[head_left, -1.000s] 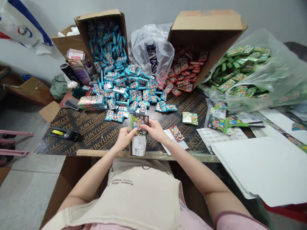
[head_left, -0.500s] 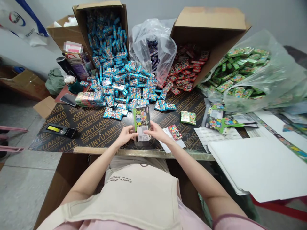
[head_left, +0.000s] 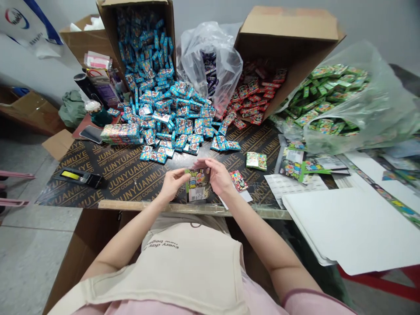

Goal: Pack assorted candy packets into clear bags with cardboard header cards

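Observation:
Both my hands hold one green printed packet upright over the near edge of the dark table. My left hand pinches its left side. My right hand is curled over its top and right side, with the fingers bent along the upper edge. A small red box lies on a white slip just right of my right hand. A small green box lies farther right.
A heap of blue boxes spills from a tipped carton. Red boxes spill from another carton, green ones fill a clear bag. White sheets lie right; a black and yellow tool left.
The packet has dropped lower toward the table edge, and my right hand has moved from its side up over its top. The camera has tilted slightly.

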`<state>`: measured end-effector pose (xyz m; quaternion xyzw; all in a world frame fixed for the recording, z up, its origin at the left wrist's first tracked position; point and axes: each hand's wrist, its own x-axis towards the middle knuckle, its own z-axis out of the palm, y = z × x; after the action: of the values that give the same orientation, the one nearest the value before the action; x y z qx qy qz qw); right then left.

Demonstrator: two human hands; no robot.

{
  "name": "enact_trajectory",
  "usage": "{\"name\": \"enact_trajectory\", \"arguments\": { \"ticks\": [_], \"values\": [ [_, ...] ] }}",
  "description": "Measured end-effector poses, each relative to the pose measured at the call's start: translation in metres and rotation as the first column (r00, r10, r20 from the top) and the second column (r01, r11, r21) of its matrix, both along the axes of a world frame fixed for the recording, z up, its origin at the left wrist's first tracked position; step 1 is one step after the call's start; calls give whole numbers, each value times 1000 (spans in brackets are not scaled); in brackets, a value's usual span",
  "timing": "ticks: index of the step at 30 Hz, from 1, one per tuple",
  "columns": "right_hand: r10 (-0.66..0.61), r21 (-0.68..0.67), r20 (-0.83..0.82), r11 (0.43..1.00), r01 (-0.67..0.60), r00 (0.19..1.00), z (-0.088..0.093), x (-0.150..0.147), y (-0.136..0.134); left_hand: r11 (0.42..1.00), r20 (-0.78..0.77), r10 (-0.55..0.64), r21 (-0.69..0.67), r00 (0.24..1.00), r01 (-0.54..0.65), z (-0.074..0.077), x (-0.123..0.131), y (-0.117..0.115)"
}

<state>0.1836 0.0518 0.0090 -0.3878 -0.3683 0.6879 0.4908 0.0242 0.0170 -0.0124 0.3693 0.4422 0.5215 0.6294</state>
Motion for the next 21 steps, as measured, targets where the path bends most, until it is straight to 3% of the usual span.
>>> {"name": "enact_trajectory", "arguments": {
  "ticks": [4,6,8,10,13,15,21],
  "values": [
    [53,-79,-35,995,-56,998,3,5,1,976,59,33,-216,998,-19,12,-1,5],
    [25,-7,31,1000,-24,999,1,8,1,978,-1,23,-207,1000,-22,21,-3,9],
    [-57,158,171,987,30,984,-1,13,-1,995,-130,72,-58,989,-80,29,-4,9],
    [-143,329,307,944,36,941,-1,19,-5,975,-312,167,195,935,-109,37,-5,5],
    [-164,443,412,896,-39,896,1,27,-10,912,-501,225,409,836,0,45,-5,-1],
    [-145,443,452,893,-80,880,3,31,-11,921,-522,192,388,831,31,47,-6,-1],
    [-34,385,486,906,-179,873,10,33,-5,989,-450,-1,131,893,67,51,-10,10]
  ]
}}
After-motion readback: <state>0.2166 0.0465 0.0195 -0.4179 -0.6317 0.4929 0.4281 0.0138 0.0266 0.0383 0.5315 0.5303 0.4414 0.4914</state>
